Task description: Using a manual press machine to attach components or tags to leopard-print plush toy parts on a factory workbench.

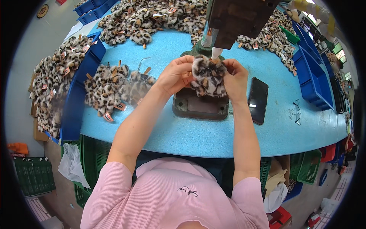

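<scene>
The left hand (pixel 176 74) and the right hand (pixel 235 79) both grip one small leopard-print plush toy (pixel 208 79), each pinching it from its own side. The toy is held upright above the dark metal base plate (pixel 200 107) of a press machine (pixel 228 19), just under the white nozzle (pixel 216 52) of that machine. A black phone (pixel 258 100) lies flat on the blue counter (pixel 171 133), just to the right of the base plate. To the left of the hands a heap of similar plush toys (pixel 110 89) with small tags rests on the counter. More such toys fill a blue bin (pixel 74 110) at the left edge, and another large pile (pixel 152 17) lies at the far side. Empty-looking blue trays (pixel 312 76) stand at the right.
</scene>
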The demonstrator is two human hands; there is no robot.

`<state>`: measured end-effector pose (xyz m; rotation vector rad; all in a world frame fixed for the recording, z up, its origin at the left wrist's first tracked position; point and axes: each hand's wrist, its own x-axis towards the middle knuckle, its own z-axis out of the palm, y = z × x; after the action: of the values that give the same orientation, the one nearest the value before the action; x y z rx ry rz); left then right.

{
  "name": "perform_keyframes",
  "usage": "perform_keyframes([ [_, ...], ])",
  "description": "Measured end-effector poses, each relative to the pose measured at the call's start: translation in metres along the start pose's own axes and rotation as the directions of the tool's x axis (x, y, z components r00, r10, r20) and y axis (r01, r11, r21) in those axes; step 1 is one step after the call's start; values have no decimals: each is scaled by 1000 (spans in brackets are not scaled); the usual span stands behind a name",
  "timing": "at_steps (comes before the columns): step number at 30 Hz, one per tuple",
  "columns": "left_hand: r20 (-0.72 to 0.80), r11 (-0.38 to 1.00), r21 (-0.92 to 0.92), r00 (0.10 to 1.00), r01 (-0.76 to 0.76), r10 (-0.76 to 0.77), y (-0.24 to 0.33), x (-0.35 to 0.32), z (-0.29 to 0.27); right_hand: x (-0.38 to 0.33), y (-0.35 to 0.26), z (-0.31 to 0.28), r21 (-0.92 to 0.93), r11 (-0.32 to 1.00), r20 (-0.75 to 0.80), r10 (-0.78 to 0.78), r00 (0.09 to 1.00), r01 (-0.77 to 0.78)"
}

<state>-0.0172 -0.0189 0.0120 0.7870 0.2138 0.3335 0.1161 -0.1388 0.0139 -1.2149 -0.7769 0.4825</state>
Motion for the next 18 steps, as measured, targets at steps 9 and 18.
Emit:
perform_keyframes([
  [9,-217,987,156,972,-50,84,-1,14,11,14,2,-5,-73,982,107,184,977,-177],
  [18,-253,905,420,966,62,51,-5,21,13,7,11,-6,-85,996,226,56,973,-38],
])
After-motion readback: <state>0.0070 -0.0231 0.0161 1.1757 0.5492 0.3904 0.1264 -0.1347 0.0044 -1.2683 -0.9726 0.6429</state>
